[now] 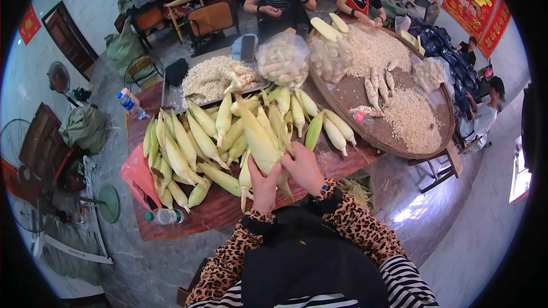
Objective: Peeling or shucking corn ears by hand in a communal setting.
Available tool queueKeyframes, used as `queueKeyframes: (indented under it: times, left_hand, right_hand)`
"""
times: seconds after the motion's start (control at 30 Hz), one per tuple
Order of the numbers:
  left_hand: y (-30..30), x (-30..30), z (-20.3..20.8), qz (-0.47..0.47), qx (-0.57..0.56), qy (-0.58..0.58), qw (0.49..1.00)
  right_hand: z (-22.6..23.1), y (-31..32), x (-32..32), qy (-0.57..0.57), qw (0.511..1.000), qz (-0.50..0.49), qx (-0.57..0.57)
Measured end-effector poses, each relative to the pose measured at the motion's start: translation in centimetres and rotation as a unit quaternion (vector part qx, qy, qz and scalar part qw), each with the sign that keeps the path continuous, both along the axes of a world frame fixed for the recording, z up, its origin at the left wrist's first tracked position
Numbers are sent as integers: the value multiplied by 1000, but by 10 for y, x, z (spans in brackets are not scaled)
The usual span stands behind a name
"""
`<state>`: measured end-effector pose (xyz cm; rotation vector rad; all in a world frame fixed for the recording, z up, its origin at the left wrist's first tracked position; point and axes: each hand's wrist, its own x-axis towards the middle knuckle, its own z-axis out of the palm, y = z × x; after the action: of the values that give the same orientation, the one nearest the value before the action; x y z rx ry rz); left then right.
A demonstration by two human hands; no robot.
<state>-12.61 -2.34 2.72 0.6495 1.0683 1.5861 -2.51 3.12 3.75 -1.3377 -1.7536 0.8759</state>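
Both my hands, left and right, grasp a pale yellow-green husked corn cob over the reddish wooden surface, mid-husking I judge; next needs a firm downward peel.

Both forearms enter from the lower edge, sleeves in leopard print, converging toward the centre. Left hand: raised, back of the hand toward the camera, fingers pointing up and away, curled closed around what it grips; wrist roughly straight, cuff bunched just below it. Right hand: slightly higher and further forward than the left, back of the hand up, fingers bent down and closed in a grip, thumb side toward the left hand. The two hands sit just beside each other, nearly touching. Elbows bent, tucked near the torso.
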Motion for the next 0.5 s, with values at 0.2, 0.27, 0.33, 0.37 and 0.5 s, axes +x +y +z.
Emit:
queueKeyframes:
  times: [0.2, 0.27, 0.33, 0.37, 0.5]
  left_hand:
    - [4, -11, -2, 22, 31, -118, 992]
    - [11, -17, -11, 13, -1, -185, 983]
    - [13, -32, -24, 31, -2, -170, 985]
    - [11, -42, -26, 33, -16, -204, 978]
    - [13, -48, -25, 58, -4, -186, 981]
  right_hand:
    - [7, -4, 11, 444, 860, -20, -253]
    - [4, -5, 13, 609, 727, 18, -317]
    - [20, -15, 22, 627, 666, 47, -401]
    - [23, -21, 29, 637, 627, 87, -441]
    - [58, -35, 44, 601, 657, 79, -449]
